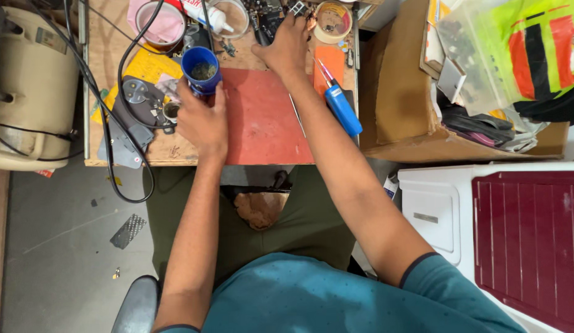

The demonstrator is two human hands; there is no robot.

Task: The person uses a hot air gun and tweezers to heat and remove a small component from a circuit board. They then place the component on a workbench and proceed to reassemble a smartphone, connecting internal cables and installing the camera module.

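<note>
My left hand (202, 120) grips a small blue cup (200, 69) with dark bits inside, held upright over the left edge of a red mat (265, 126) on the wooden workbench (163, 151). My right hand (288, 46) reaches to the far side of the bench, its fingers on a dark circuit board (268, 17) with small parts. Whether those fingers pinch anything is hidden. A blue-handled tool (342, 108) lies just right of my right forearm.
Black cables (123, 154) loop across the bench's left side. A cream machine (24, 86) stands at the far left. A pink bowl (158, 24), a clear dish (232, 15) and a tape roll (334, 18) sit at the back. A cardboard box (398, 92) and white-maroon appliance (515, 234) are at right.
</note>
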